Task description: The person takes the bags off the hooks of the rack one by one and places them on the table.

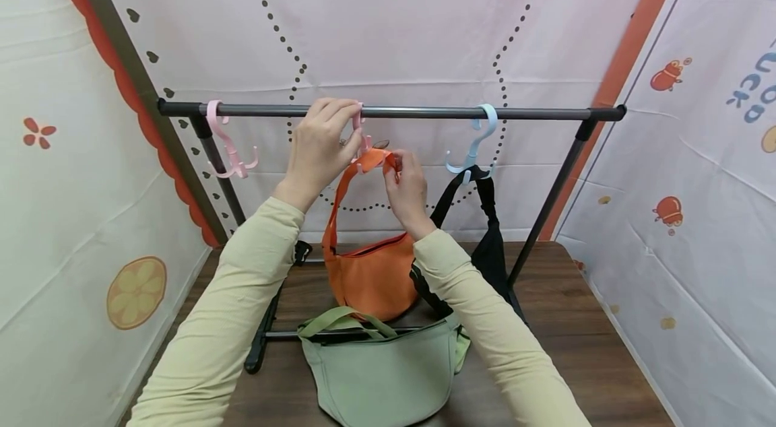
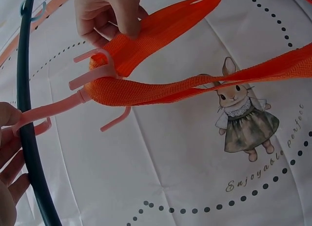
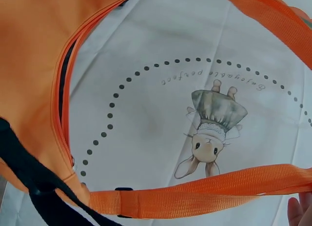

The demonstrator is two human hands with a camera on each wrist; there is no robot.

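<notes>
At the rod, my left hand [image 1: 321,147] grips the top of a pink hook [image 2: 56,108], its thumb and fingers around the curve. My right hand [image 1: 407,190] pinches the strap [image 2: 161,38] of an orange shoulder bag [image 1: 376,279]. That strap loops over the hook's lower prongs, as the left wrist view shows. The bag hangs below, its zip partly open in the right wrist view, where fingertips of the right hand [image 3: 301,211] show at the edge.
The black rack rod [image 1: 418,112] also carries another pink hook [image 1: 227,144] at left and a blue hook [image 1: 481,137] at right, holding a black bag [image 1: 492,255]. A green bag [image 1: 388,376] sits in front on the wooden table [image 1: 582,359]. Printed cloth surrounds the rack.
</notes>
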